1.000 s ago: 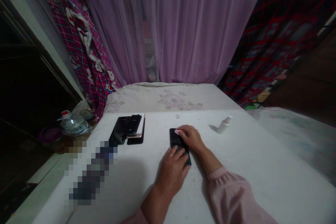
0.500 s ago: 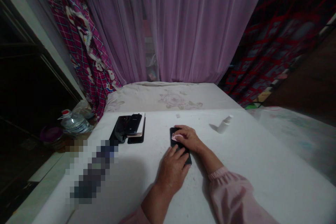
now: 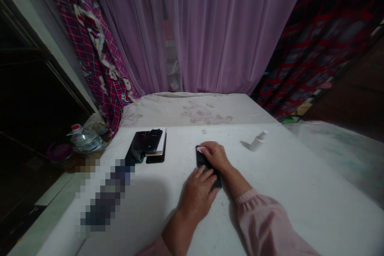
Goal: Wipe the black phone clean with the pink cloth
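Observation:
A black smartphone (image 3: 201,161) lies on the white table in front of me, partly covered by both hands. My left hand (image 3: 198,192) rests over its lower half and holds it against the table, fingers bent across the screen. Near the phone's top end, my right hand (image 3: 214,155) is closed on a small pink cloth (image 3: 201,150), pressing it to the glass. Most of the cloth is hidden under the fingers.
Several phones (image 3: 153,142) lie stacked at the left of the table (image 3: 270,208). A white spray bottle (image 3: 257,143) stands at the right. A small pale scrap (image 3: 204,131) lies beyond the phone. A large water bottle (image 3: 85,139) stands left of the table.
My right hand has slid a little toward the phone's top edge with the pink cloth, less of which shows now. My left hand has stayed on the phone.

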`<state>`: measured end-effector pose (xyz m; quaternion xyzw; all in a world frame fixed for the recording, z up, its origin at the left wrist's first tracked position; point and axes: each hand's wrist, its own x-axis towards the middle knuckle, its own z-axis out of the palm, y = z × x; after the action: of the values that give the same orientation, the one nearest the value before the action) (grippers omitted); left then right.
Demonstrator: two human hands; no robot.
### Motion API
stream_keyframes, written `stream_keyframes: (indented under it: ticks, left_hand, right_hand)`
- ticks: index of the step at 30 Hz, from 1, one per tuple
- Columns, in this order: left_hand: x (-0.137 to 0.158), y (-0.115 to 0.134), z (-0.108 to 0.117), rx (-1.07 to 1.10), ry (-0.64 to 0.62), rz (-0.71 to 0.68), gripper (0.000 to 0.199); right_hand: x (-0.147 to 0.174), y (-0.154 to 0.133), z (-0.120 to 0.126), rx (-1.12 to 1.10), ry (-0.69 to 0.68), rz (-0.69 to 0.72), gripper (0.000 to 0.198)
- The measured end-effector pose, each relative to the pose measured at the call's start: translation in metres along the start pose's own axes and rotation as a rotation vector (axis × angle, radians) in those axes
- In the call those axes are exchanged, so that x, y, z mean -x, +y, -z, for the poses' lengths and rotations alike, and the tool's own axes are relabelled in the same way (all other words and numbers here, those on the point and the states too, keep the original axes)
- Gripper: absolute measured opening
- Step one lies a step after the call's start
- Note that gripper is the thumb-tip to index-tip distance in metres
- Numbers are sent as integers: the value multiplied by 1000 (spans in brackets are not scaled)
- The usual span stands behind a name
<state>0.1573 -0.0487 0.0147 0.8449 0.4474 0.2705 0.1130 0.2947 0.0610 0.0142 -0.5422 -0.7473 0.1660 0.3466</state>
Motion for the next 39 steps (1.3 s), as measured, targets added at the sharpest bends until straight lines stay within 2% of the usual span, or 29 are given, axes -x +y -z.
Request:
stream_keyframes:
  ticks: [6,9,12,15,17,20,23,26,28,32,35,39]
  left_hand:
    - [-1,2,0,-25,7,-7,33]
    - [-1,3,1,-23,12,-7,34]
    - [0,3,1,-5,33,-15,33]
    - [0,3,1,32,71,-38,26]
    - [0,2,1,80,104,-51,22]
    - [-2,-5,2,147,189,-12,21]
    - [-7,-19,3,130,300,66,24]
    - [-19,-36,5,43,366,168,29]
    - [-32,-46,7,-10,345,206,31]
    - [-57,-54,12,-16,149,149,39]
    - [-69,-54,14,-16,40,69,36]
    - [-74,-50,13,-25,38,40,19]
  right_hand:
    - [2,10,14,-133,-181,69,15]
    - [3,13,14,-139,-204,77,13]
    - [3,15,9,-140,-144,103,21]
    - [4,17,6,-202,1,106,35]
    - [7,18,7,-234,142,39,37]
    - [21,19,13,-164,312,-147,37]
    - [45,14,19,-11,322,-234,39]
    - [73,3,16,149,244,-159,44]
    - [87,-4,11,224,188,-93,56]
    - [101,-10,-1,353,153,5,84]
    - [102,-10,-3,378,148,13,87]
    - [102,-11,3,348,132,-10,84]
